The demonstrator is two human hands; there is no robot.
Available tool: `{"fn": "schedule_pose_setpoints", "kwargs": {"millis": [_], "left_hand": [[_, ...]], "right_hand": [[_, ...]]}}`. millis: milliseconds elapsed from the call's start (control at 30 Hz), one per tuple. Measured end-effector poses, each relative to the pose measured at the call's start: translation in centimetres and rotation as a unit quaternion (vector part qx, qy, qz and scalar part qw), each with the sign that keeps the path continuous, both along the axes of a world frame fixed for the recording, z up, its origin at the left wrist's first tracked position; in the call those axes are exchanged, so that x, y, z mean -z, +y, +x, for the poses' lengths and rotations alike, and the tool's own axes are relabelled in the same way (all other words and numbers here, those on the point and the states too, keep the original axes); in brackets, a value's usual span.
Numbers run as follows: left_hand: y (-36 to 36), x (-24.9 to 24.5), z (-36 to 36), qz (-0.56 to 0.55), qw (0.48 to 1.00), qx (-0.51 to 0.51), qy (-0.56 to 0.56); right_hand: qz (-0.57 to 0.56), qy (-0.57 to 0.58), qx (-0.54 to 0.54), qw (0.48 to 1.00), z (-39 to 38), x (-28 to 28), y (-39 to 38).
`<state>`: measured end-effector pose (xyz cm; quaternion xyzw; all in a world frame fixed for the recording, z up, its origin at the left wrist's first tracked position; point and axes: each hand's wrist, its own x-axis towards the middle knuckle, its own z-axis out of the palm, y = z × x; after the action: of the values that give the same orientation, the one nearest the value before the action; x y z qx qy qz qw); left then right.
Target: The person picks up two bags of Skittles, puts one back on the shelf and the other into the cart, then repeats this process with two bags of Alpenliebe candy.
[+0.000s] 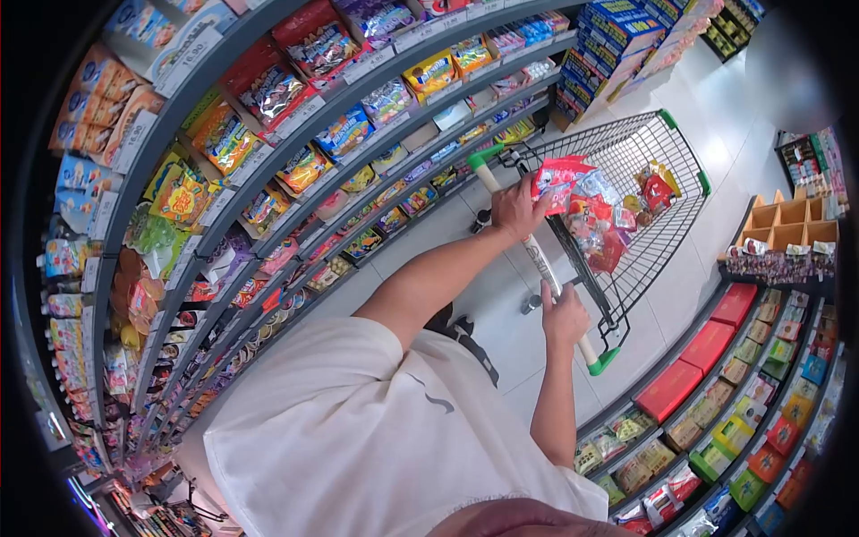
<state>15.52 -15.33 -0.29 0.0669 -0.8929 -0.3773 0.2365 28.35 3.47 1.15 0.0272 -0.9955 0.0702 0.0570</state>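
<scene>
My left hand (517, 208) is closed on a red candy bag (558, 183), held just above the cart handle at the near end of the basket. My right hand (565, 315) is wrapped round the white handle bar (540, 262), towards its green end cap. Beyond my hands stands the wire shopping cart (684, 228). Inside it lie several bags of sweets, among them a pile of clear and red packs (598, 215) near the handle and a smaller red and yellow pack (659, 191) farther in.
Shelves of bagged candy (344, 130) curve along my left. On my right, a low shelf holds red boxes (684, 376) and small packets. Stacked blue boxes (608, 45) stand ahead on the left, and a wooden divided display (787, 219) ahead on the right. Tiled floor (429, 268) shows around the cart.
</scene>
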Motion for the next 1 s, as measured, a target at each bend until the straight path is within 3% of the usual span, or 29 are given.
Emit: {"fn": "schedule_pose_setpoints", "kwargs": {"millis": [133,667,900,1000], "left_hand": [[0.2,-0.4,-0.9,0.007,0.999,-0.021,-0.038],[-0.2,-0.7,-2.8,0.008,1.0,0.011,-0.009],[0.1,-0.8,-4.1,0.007,0.999,-0.022,-0.037],[0.4,-0.6,-4.3,0.001,0.998,-0.039,-0.04]], "right_hand": [[-0.016,-0.009,-0.001,1.0,-0.5,-0.6,-0.1],[-0.064,-0.017,0.004,0.998,-2.5,-1.2,-0.3],[-0.177,-0.213,-0.003,0.961,-4.7,-3.7,1.2],[-0.211,-0.247,-0.034,0.945,-5.3,-3.4,2.5]]}}
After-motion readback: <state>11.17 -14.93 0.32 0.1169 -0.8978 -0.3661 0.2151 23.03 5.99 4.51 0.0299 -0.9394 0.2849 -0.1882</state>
